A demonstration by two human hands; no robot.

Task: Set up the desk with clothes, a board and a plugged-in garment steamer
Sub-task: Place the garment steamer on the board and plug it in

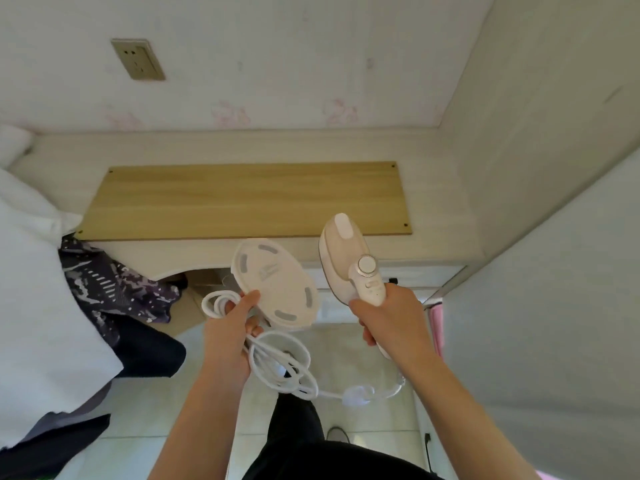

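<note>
A light wooden board lies flat on the pale desk. My right hand grips the handle of a white and beige garment steamer, held in the air just in front of the desk's front edge. My left hand holds the steamer's white oval base plate together with loops of its white cord. The cord hangs down to a white plug that dangles free. Dark patterned clothes hang over the desk's left corner.
A wall socket sits on the wallpapered wall above the desk's left part. White bedding fills the left side. A tall pale cabinet bounds the desk on the right. Tiled floor and my dark trousers lie below.
</note>
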